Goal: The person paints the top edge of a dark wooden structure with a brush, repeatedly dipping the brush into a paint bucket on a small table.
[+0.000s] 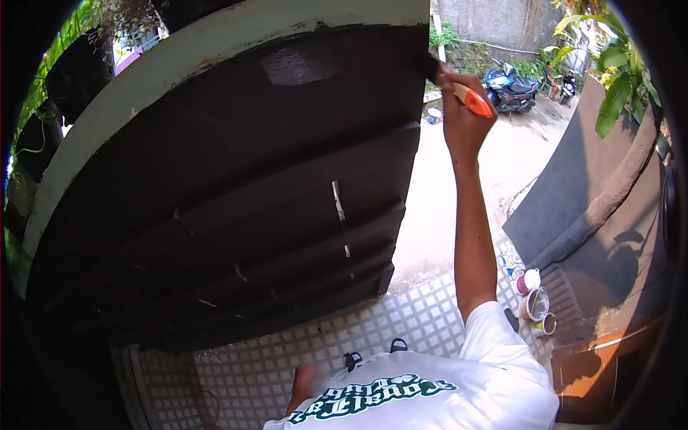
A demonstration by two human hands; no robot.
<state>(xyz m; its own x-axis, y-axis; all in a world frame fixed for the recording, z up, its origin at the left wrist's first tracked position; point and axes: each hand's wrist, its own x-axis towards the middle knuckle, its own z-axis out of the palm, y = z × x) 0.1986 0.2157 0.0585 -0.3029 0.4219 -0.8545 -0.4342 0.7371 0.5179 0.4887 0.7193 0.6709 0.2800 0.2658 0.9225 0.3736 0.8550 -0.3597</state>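
My right hand (464, 122) is raised high and grips a paintbrush with an orange handle (473, 99). Its dark bristles (430, 68) touch the right edge of a large dark brown panelled door (236, 186). The door's upper part shines with wet paint. A pale green frame (179, 61) runs along the door's top. My left hand (304, 383) hangs low by my white shirt; only a small part of it shows, holding nothing that I can see.
Three paint cans (534, 301) stand on the patterned tile floor (401, 322) at the right. A dark ramp or wall (595, 186) rises beyond them. Parked motorbikes (510, 87) stand in the sunlit yard behind. Green plants (616, 79) hang at top right.
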